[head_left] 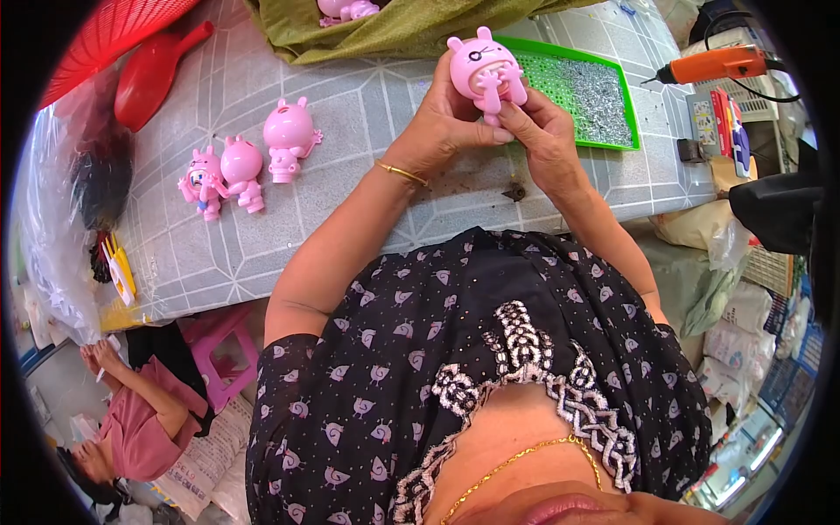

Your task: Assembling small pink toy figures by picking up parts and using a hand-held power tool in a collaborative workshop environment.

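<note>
The pink figure point(479, 70) is up between both hands, over the near left part of the green tray point(631, 109); whether it touches the tray's rim cannot be told. The left hand point(448, 121) grips its side and lower body, and the right hand point(549, 144) pinches it low down, thumbs close together. Its glossy plastic looks slick, so a loosened thumb could let it twist or drop. Hard pressure near the slim raised arms might bend or unseat one.

Beneath and beside it, the tray carries a spread of small silvery pieces point(597, 98); a dropped figure or a knocked rim could scatter them across the surface point(350, 105). A small dark piece point(514, 192) lies near the right wrist, where a sweeping forearm could push it away.

Farther right, an orange power tool point(713, 66) points its bit toward the tray, so a careless reach might meet the tip. To the left, a blue-marked figure point(206, 181) touches a plain figure point(241, 166), with a larger figure point(290, 138) just beside; a swinging left elbow could topple or shift them.
</note>
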Motion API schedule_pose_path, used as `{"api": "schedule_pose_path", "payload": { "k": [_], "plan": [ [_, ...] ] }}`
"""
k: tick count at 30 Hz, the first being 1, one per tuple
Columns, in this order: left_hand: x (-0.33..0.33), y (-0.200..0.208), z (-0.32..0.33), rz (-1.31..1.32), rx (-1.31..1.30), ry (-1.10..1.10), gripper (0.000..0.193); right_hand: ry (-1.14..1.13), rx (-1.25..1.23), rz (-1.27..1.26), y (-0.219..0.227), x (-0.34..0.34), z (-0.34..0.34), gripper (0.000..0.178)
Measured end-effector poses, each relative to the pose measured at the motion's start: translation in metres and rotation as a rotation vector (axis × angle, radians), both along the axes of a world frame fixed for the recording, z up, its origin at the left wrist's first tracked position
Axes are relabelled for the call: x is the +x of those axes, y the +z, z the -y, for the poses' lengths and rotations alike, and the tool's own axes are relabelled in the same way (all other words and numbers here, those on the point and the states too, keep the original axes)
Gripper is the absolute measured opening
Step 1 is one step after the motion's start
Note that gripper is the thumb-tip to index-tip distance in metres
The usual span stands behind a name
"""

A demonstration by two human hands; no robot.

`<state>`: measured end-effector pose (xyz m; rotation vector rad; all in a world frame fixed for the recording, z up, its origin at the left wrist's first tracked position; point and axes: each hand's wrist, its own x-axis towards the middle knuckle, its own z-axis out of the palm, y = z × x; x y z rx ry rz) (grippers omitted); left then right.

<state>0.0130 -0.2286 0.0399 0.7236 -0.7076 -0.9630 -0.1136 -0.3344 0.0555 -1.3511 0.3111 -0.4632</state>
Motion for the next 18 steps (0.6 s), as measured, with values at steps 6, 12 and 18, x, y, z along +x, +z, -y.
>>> {"api": "schedule_pose_path", "payload": {
  "k": [6,12,18],
  "plan": [
    [0.0,0.0,-0.001,-0.058,0.003,0.003,0.092,0.007,0.002,-0.061,0.004,0.003,-0.001,0.026],
    [0.002,0.004,-0.001,-0.07,0.006,0.04,0.097,0.011,-0.004,-0.038,0.001,0.003,0.001,0.03],
    [0.002,0.002,0.011,-0.009,0.047,0.03,0.105,-0.05,-0.095,-0.062,0.017,-0.008,0.002,0.032]
  ]
}}
